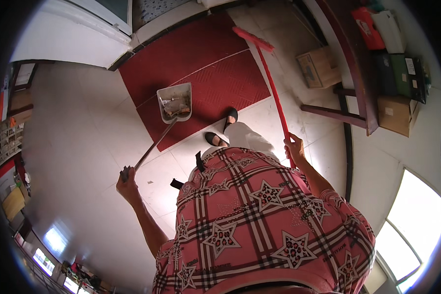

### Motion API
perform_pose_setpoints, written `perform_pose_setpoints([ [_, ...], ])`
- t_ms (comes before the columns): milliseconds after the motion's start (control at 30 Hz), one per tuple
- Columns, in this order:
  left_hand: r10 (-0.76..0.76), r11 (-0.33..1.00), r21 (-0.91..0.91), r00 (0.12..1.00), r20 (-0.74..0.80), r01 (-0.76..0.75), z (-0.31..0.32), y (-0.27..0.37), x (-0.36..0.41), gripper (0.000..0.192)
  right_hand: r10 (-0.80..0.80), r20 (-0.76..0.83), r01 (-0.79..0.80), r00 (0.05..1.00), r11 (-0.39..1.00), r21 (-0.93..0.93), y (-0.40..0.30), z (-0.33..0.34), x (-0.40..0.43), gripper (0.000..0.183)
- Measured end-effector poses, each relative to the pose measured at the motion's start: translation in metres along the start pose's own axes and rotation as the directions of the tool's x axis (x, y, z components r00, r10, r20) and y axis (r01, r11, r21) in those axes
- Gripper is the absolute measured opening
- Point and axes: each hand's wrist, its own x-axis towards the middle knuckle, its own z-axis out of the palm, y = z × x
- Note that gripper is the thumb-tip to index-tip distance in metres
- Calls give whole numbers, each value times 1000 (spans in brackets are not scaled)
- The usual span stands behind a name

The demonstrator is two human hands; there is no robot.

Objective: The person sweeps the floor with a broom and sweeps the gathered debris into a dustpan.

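Observation:
My left hand [128,185] grips the top of a long-handled dustpan [161,96]. Its thin handle [155,144] slopes up and ahead to the pan, which is over the red mat [220,79]. Inside the pan lies litter [176,106], with scraps that look like paper or plastic and brown bits. In my right hand [295,150] is the red handle [273,86] of a broom. The broom's red head [253,38] reaches past the mat's right side, near its far corner; I cannot tell whether it touches the floor.
A small scrap [150,182] lies on the pale tiles [95,110]. At right, a cardboard box [318,68] sits by the wall near a dark red wooden table [365,92] with boxes [397,114]. Ahead left is a white wall corner [121,47] beside a doorway. Shelving [9,139] lines the left.

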Motion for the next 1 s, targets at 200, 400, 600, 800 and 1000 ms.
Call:
perform_pose_setpoints([
  [200, 105, 994, 31, 994, -11, -104, 2, -50, 0, 19, 68, 18, -68, 998, 998, 13, 4, 17, 8, 47],
  [400, 156, 939, 302, 987, 44, -162, -3, -39, -6, 26, 56, 47, -52, 997, 996, -76, 7, 31, -15, 45],
  [600, 209, 935, 276, 975, 75, -222, -15, -17, 8, 27, 20, 38, -17, 999, 996, -82, -9, 28, -15, 42],
  [800, 146, 980, 125, 988, 57, -152, -2, -14, 0, 25, 49, 51, -44, 998, 996, -82, -11, 12, 13, 44],
  [1000, 155, 975, 151, 987, 50, -161, 10, -16, -9, 26, 89, -7, -89, 996, 992, -84, 7, 8, 7, 45],
])
